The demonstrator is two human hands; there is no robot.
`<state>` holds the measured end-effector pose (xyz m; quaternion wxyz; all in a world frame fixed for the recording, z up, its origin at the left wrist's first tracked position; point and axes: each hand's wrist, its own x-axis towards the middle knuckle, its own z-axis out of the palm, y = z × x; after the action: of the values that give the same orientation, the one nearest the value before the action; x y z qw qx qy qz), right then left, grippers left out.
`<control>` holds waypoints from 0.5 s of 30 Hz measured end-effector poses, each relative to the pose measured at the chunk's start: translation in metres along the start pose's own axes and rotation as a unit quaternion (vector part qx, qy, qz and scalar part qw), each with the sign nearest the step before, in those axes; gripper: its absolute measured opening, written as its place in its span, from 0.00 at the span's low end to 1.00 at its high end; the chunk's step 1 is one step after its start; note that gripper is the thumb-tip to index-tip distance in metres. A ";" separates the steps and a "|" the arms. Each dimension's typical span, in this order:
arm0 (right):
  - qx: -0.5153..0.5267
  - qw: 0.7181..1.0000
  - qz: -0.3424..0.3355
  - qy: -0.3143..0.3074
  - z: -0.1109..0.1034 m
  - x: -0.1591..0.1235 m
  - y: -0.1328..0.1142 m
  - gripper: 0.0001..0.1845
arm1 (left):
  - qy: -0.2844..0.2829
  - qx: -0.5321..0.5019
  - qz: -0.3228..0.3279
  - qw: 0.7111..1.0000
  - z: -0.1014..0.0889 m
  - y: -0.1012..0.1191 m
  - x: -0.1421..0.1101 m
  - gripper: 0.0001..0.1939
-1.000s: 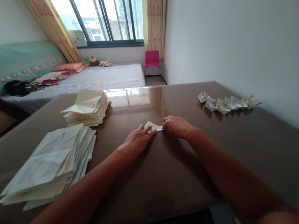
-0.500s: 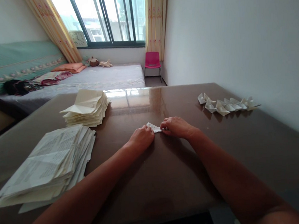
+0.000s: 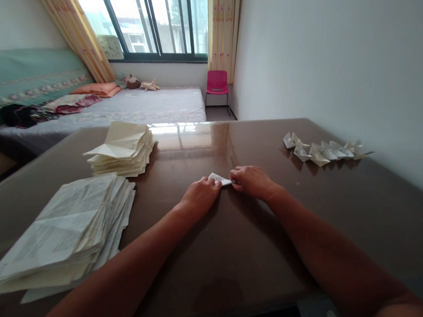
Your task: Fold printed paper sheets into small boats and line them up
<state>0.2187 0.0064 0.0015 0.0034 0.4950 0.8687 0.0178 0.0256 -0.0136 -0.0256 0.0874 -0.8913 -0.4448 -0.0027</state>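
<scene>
Pinching paper pc. [image 3: 221,180], apparently part-formed, on table [image 3: 204,255]: L hand [image 3: 200,196] at L end, R hand [image 3: 251,181] at R tip, slightly apart. Done: shaped pcs. [image 3: 318,156], far R. Unshaped: cream stack [image 3: 124,144], printed stack [image 3: 63,220].

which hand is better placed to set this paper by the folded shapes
Probably the right hand: it's at the right end of the paper and nearer the folded shapes; the left hand would likely reach across.

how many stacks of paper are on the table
2. The cream paper stack is at the left of the brown table, towards the bed; the printed paper stack is also at the left, nearer the person.
</scene>
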 end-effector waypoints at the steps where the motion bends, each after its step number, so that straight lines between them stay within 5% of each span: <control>1: -0.005 1.000 0.007 0.001 0.000 0.000 -0.002 0.10 | 0.005 -0.006 -0.001 1.000 0.000 0.001 -0.001 0.15; 9: 0.103 0.990 0.092 -0.037 0.008 0.008 0.006 0.08 | 0.029 -0.013 -0.004 0.999 -0.004 0.006 -0.010 0.18; 15: 0.120 0.990 0.070 -0.012 0.012 0.008 0.010 0.07 | 0.040 -0.008 -0.010 0.999 0.000 0.006 -0.005 0.16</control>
<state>0.2232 0.0188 -0.0103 -0.0471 0.5516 0.8276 -0.0924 0.0273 -0.0214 -0.0267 0.0980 -0.8869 -0.4494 -0.0422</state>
